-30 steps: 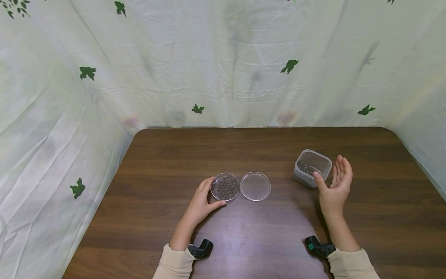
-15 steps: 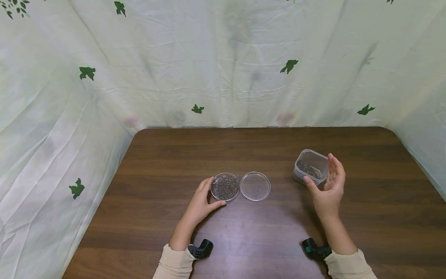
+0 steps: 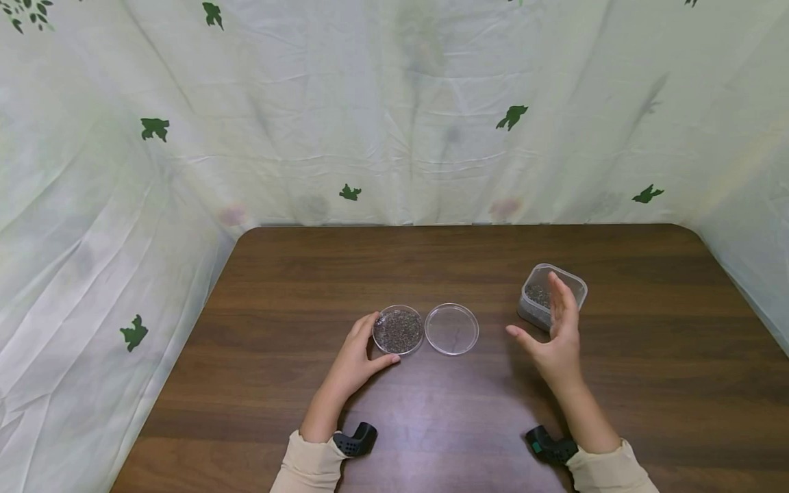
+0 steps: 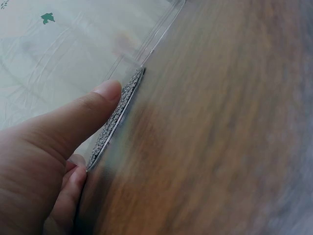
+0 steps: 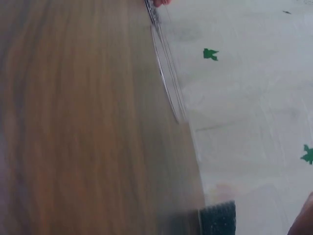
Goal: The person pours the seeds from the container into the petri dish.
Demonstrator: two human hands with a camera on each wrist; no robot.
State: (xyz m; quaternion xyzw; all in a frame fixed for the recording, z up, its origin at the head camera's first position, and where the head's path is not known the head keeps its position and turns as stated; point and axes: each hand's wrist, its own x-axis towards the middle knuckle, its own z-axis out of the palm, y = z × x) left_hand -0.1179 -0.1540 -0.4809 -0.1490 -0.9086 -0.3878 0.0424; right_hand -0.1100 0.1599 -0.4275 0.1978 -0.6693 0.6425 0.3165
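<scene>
With the round clear seed-filled dish (image 3: pixel 398 331) steadied at its near-left rim by the left hand (image 3: pixel 355 361) on the brown wooden desk (image 3: pixel 320 274), the open, empty right hand (image 3: pixel 555 342) should be guided level toward the empty clear round lid (image 3: pixel 452 329), clear of the square seed tub (image 3: pixel 544 294).

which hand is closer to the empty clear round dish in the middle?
Left. The left hand grips the seed-filled round dish, which sits right beside the empty clear round dish. The right hand hovers open farther off, in front of the clear square seed tub.
</scene>
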